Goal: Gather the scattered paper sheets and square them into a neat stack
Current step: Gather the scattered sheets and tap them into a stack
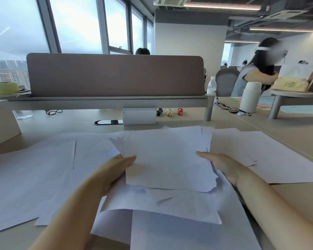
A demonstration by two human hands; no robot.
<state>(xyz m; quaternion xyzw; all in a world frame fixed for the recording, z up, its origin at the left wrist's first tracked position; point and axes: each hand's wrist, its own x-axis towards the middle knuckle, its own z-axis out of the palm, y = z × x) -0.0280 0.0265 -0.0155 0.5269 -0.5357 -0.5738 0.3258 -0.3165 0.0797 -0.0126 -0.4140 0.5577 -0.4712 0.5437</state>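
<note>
Loose white paper sheets (170,231) overlap on the desk (260,123) nearer than the ragged pile (166,159), with more to its left and right. The left hand (114,170) and right hand (222,166) pinch the pile's side edges, thumbs on top. Beyond the pile stands a white box (139,116).

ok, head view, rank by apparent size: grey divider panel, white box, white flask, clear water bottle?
1. grey divider panel
2-3. white box and white flask: too alike to rank
4. clear water bottle, smallest
</note>
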